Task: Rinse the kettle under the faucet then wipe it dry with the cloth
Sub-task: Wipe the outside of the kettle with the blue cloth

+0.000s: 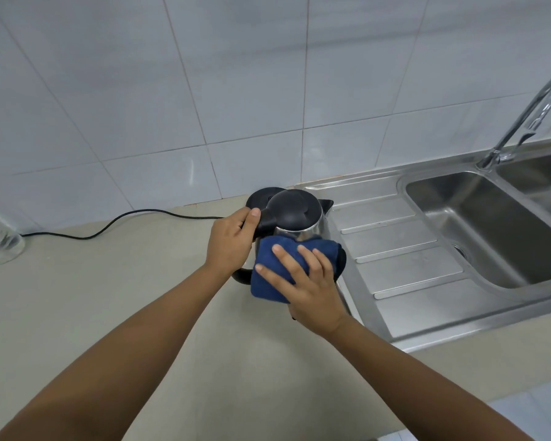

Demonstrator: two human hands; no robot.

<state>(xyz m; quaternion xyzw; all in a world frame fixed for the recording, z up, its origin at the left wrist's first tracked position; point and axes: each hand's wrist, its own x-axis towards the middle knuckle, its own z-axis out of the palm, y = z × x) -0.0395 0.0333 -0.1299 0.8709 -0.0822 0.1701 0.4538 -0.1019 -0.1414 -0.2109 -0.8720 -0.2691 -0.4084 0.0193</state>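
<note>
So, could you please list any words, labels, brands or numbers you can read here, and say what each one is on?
No text can be read anywhere in this view.
On the kettle, no print shows on the black lid or the steel body.
The blue cloth is plain, with no tag visible.
The faucet and the sink show no markings.

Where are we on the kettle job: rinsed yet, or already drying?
Rinsing looks finished: the kettle is away from the faucet, over the counter, and no water shows running. Wiping is in hand: the left hand holds the handle while the right hand presses the blue cloth on the steel side. Left: the rest of the body.
</note>
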